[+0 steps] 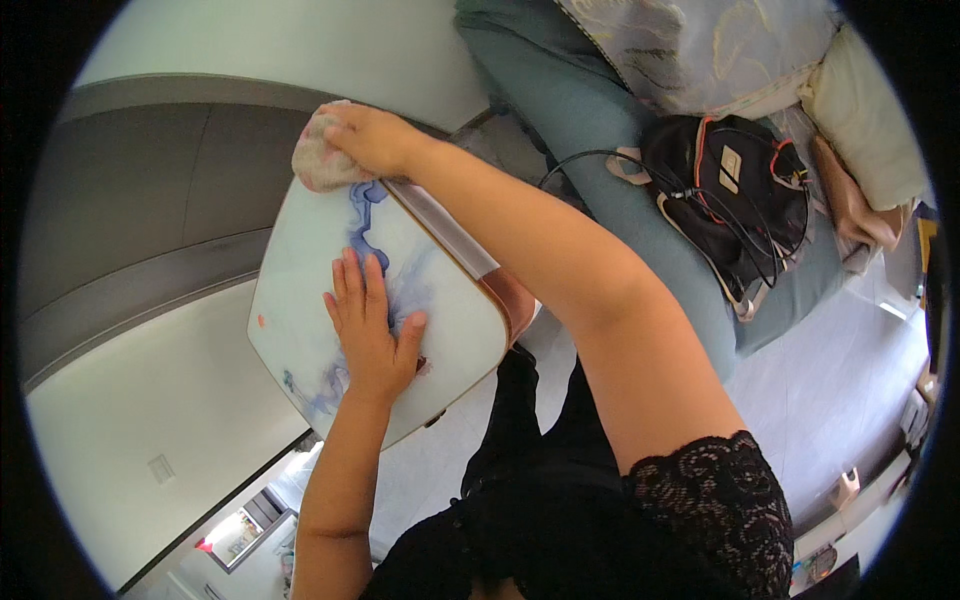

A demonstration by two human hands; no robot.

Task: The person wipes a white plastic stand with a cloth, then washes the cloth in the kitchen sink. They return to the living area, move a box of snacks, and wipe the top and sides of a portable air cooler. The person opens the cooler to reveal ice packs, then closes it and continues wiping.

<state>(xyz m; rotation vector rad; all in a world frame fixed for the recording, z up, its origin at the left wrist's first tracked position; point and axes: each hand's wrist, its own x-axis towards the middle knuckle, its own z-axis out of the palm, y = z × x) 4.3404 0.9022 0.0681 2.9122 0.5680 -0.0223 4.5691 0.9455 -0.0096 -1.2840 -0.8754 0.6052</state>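
My right hand (370, 140) grips a bunched beige cloth (325, 158) with pinkish patches. It presses the cloth at the far end of a small cabinet's glossy white top (300, 260), which carries blue and purple ink-like swirls. Flat on the middle of that top lies my left hand (372, 335), fingers stretched out and nothing in them. A metallic, brownish side panel (445, 232) shows along the cabinet's right edge, under my right forearm.
A blue-green sofa (600, 240) stands to the right, with a black backpack (735, 190), a dark cable (610, 152), a grey patterned cushion (700, 50) and a pale pillow (870, 120) on it. Dark grey panelling (140, 170) borders the cabinet's far left. Light floor (810, 360) shows at right.
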